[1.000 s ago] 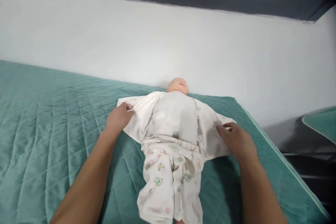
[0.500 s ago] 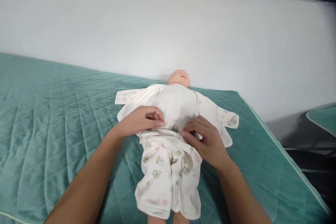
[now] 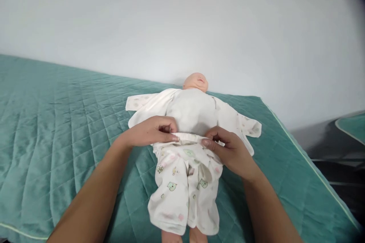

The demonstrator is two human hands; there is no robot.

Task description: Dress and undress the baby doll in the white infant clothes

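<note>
A baby doll lies on its back, head toward the wall and feet toward me. Its white top is spread open at both sides, with a pale grey torso showing between. White baby pants with green and pink animal prints cover its legs. My left hand pinches the pants' waistband at its left part. On the other side of the belly, my right hand grips the same waistband between thumb and fingers. The band stretches between both hands, slightly lifted across the belly.
A green quilted cover with pale piping lies under the doll. Behind it stands a white wall with a dark band along the top. Another green-covered surface juts in at the right, beyond the cover's edge.
The waistband has been drawn up over the lower belly and now hides the dark patch seen there before. My right hand has shifted slightly right. The view has tilted a little.
</note>
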